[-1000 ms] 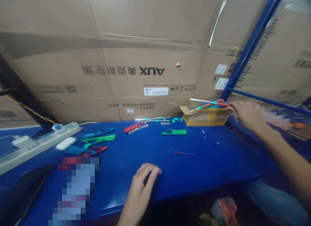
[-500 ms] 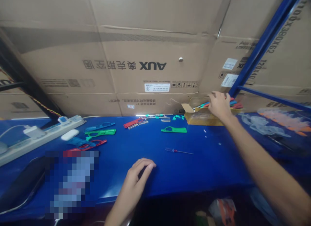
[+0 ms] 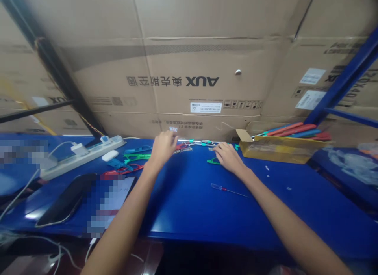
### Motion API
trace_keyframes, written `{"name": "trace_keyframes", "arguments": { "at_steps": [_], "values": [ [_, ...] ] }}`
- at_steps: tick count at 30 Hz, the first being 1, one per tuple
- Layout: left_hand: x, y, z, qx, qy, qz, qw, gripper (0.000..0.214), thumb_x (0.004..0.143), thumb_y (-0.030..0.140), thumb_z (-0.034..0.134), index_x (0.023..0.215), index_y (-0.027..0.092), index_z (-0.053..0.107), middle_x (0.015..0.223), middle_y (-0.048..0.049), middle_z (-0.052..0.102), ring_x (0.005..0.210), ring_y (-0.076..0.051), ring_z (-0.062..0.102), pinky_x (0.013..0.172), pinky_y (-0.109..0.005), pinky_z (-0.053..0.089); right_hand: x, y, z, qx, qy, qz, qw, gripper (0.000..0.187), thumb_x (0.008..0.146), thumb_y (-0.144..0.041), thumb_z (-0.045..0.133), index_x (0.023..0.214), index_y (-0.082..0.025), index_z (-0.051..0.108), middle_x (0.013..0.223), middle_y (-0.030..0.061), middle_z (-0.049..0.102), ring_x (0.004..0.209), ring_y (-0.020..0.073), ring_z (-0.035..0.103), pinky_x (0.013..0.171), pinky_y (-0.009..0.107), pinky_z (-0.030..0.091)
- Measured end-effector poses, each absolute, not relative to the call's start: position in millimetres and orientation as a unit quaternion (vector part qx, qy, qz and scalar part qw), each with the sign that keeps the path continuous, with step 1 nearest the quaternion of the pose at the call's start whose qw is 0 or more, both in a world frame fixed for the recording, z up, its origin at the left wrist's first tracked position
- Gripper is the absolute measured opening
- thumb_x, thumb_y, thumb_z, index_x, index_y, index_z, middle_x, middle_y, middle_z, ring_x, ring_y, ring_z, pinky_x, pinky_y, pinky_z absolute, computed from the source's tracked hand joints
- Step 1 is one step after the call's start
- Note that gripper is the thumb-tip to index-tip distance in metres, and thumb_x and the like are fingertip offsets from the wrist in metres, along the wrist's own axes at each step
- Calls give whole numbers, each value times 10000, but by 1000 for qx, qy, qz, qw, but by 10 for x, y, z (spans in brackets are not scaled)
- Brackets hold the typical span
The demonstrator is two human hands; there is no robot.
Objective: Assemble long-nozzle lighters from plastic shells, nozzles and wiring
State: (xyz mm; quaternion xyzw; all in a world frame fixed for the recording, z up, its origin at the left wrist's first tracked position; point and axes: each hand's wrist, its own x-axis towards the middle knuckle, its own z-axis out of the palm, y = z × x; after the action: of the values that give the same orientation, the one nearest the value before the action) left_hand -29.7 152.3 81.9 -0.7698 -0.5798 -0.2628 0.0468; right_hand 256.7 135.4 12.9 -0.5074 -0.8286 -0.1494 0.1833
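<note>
My left hand [image 3: 165,148] is raised over the back of the table, with bent fingers that are partly hidden. Just past its fingertips lie a red plastic casing [image 3: 181,146] and small metal strips [image 3: 185,149]. My right hand [image 3: 228,156] is open and palm down above a green plastic casing [image 3: 213,161], covering much of it. Its fingertips are close to another small metal piece [image 3: 210,149]; contact cannot be made out. A screwdriver with a clear handle [image 3: 217,186] lies nearer to me.
At the right stands a yellow-brown carton [image 3: 279,151] of red and blue handled pieces. Blue, green and red casings [image 3: 137,157] lie left, near a power strip [image 3: 88,157] and a black pouch [image 3: 66,200]. Wires with green bits [image 3: 203,142] run along the cardboard wall [image 3: 177,58].
My right hand has left the carton and moved left to the green casing. My left hand has gone forward from the table's front toward the red casing. The view has shifted left.
</note>
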Motion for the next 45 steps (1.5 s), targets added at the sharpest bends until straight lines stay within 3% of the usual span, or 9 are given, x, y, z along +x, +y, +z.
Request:
{"name": "trace_keyframes", "arguments": {
  "at_steps": [4,8,13,21,26,29,34,40,45],
  "values": [
    [-259,1753,350,-765,-607,-200,77,275,1018,223,399,1133,163,642,1200,-156,658,1163,-303,566,961,-417,441,2698,1290,99,-504,-839,-55,200,339,1045,-377,411,1154,-215,688,1161,118,700,1087,287,620,918,434,456],
    [-304,1761,62,-773,-603,-183,74,299,1031,285,417,1206,166,628,1383,-179,577,1281,-319,489,1030,-439,392,2752,1279,82,-496,-850,19,177,345,1021,-456,456,1187,-259,685,1225,107,690,1172,294,615,963,468,482],
    [-402,1780,53,-772,-613,-161,45,316,1053,268,366,1117,163,657,1214,-156,687,1162,-290,572,1029,-440,384,2720,1316,37,-508,-842,25,181,385,1009,-455,472,1268,-236,654,1281,130,681,1219,314,605,998,499,478],
    [-402,1774,109,-765,-626,-148,47,304,1021,209,391,1172,146,648,1219,-159,692,1168,-314,568,1008,-454,415,2781,1351,36,-530,-828,40,179,445,941,-466,575,1294,-206,646,1218,132,691,1140,310,640,978,463,499],
    [-480,1638,224,-717,-680,-130,81,374,984,260,448,1261,77,620,1494,-257,467,1407,-411,367,1135,-596,283,2822,1320,-1,-564,-801,29,198,427,946,-482,550,1245,-202,672,1142,120,695,1036,293,670,881,418,534],
    [-627,1597,343,-653,-754,-67,32,441,952,301,478,1332,106,590,1549,-258,385,1456,-450,299,1094,-637,330,2862,1327,-17,-561,-802,33,200,458,943,-512,543,1251,-196,667,1064,111,706,919,277,682,788,392,541],
    [-723,1586,418,-617,-785,-1,-57,445,902,187,471,1314,121,627,1401,-274,536,1285,-421,524,964,-556,461,2825,1317,5,-567,-802,13,189,430,968,-500,509,1246,-214,671,1149,121,710,1046,314,675,866,429,540],
    [-694,1527,426,-657,-752,-50,5,405,903,61,402,1176,94,699,1267,-258,646,1264,-372,512,991,-496,412,2737,1271,19,-583,-793,8,177,454,992,-519,457,1255,-214,668,1237,129,686,1139,337,658,921,474,548],
    [-555,1504,555,-739,-642,-199,39,381,1051,319,380,1229,191,691,1056,-141,737,1077,-310,586,868,-380,446,2797,1297,-8,-591,-787,8,174,441,965,-502,522,1256,-206,669,1253,137,679,1177,340,638,964,473,527]
  ]
}}
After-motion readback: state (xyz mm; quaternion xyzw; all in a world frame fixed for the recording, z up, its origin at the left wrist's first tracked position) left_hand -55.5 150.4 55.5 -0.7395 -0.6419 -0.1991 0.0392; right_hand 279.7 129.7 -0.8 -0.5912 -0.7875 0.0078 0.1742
